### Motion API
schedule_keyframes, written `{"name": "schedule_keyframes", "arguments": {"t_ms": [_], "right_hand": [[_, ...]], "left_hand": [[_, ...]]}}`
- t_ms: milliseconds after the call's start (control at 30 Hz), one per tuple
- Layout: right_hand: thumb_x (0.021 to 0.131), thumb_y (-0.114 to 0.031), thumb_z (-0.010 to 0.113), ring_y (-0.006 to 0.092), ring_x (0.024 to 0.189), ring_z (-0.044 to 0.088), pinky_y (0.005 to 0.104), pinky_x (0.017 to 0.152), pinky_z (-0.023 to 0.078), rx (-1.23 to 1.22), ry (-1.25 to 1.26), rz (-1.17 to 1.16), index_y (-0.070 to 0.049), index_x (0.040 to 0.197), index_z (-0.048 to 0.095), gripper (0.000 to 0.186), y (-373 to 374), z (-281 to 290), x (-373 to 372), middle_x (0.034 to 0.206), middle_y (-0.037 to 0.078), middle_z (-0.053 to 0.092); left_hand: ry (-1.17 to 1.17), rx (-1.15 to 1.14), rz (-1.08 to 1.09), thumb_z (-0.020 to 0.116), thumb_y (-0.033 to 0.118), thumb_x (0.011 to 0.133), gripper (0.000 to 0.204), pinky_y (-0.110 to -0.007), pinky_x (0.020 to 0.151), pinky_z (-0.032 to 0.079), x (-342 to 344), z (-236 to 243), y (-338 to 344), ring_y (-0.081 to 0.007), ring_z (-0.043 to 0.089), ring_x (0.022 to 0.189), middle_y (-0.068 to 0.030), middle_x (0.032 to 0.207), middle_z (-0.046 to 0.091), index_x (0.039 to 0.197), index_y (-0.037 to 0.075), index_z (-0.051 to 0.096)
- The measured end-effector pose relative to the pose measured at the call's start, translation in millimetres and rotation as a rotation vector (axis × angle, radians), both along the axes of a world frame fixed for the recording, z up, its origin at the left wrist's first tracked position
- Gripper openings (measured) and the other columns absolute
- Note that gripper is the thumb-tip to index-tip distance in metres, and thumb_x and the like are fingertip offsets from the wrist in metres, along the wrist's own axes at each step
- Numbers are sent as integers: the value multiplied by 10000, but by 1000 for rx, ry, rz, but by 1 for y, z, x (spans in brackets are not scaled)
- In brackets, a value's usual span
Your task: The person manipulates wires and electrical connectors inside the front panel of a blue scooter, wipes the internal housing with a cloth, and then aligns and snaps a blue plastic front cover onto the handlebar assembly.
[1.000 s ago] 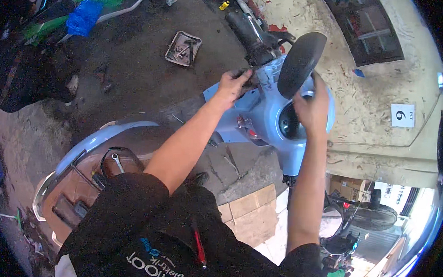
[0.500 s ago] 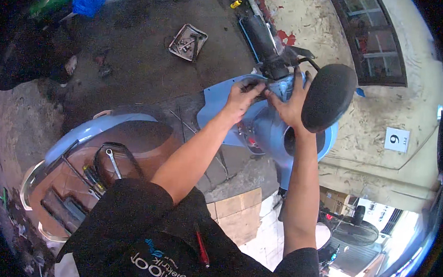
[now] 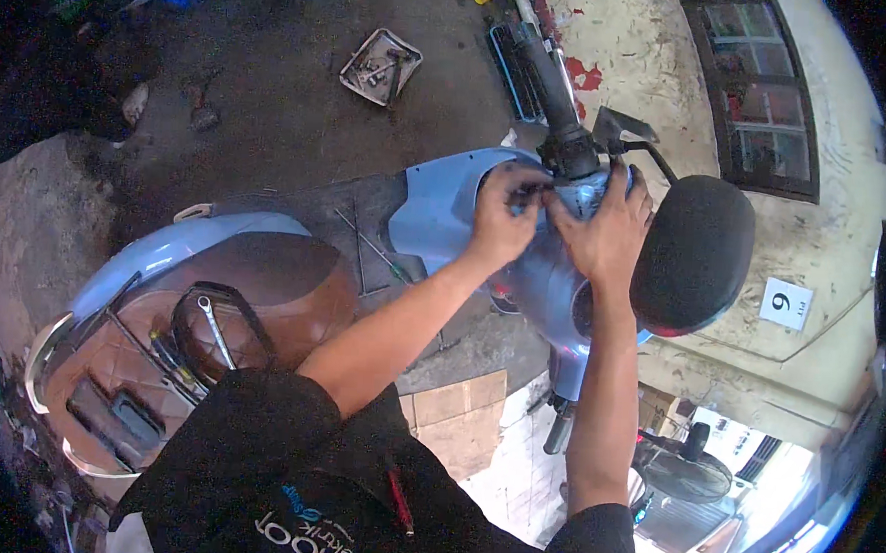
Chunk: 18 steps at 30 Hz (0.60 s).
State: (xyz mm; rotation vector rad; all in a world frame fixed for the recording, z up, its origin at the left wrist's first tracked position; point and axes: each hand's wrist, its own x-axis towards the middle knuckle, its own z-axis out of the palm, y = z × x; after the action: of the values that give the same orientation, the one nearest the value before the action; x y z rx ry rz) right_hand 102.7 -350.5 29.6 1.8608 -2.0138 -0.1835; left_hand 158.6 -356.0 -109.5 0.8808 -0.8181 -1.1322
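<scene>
A light blue scooter [image 3: 437, 201] stands before me, its dark rubber handlebar grip [image 3: 546, 87] angled to the upper left. My right hand [image 3: 606, 233] is closed around the blue handlebar cover [image 3: 580, 194], thumb on the near side and fingers over the top. Just left of it, my left hand [image 3: 504, 220] has curled, blackened fingers pinched together against the cover's edge; whatever lies between them is hidden. A dark rounded mirror [image 3: 693, 255] on a black stalk sits right beside my right hand. The opposite handlebar grip [image 3: 557, 430] pokes out below, next to my right forearm.
On the brown quilted seat [image 3: 306, 309] lie a combination wrench [image 3: 218, 332] and dark parts [image 3: 115, 412]. A metal tray [image 3: 382, 68] of tools rests on the floor. T-handle tools [image 3: 369, 248] lie by the footboard. A stained wall [image 3: 634, 76] rises at right, with a fan [image 3: 688, 475] below.
The handlebar and mirror have shifted right and a little downward in view, both hands moving along with them. The lower handlebar grip shows more plainly now.
</scene>
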Motion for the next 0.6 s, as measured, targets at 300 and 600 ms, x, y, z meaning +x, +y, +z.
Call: {"name": "schedule_keyframes", "arguments": {"t_ms": [300,600], "right_hand": [[760,-525,600,410,1217,393,491,1027,284,-67,-110,-67,-18,1298,436,757,-7,-2,0,1288,258,434],[798,-524,581,432,1152,427,497,974,331,32,-50,-93,-26,1263,460,692,-8,5,-1,1243,278,449]], "left_hand": [[-99,-44,57,583,1,758,251,-412,835,453,-2,14,9,-364,560,931,-185,957,582,1009,-9,584],[-306,-11,-26,592,90,813,255,-414,854,430,-2,3,12,-371,540,975,-188,986,567,1037,-24,554]]}}
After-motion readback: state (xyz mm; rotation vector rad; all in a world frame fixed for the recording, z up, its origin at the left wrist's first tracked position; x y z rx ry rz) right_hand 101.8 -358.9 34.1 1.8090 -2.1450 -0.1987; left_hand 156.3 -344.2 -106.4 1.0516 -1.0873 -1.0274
